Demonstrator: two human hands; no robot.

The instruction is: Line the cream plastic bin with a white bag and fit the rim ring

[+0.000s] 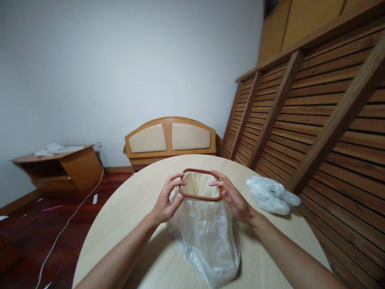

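A small bin with a brown rectangular rim ring [201, 198] stands on the round pale wooden table [129, 212], draped in a translucent white plastic bag [207, 237] that hangs over its outside. My left hand [167, 200] grips the ring's left end, thumb and fingers curled round it. My right hand [231, 194] pinches the ring's right end, fingers over the rim. The bin's body is hidden under the bag.
A crumpled white plastic bag [270, 194] lies on the table to the right, close to a slatted wooden panel [315, 120]. Behind the table stand a padded headboard [171, 138] and a low wooden cabinet [60, 166]. A white cable [69, 220] trails across the dark floor.
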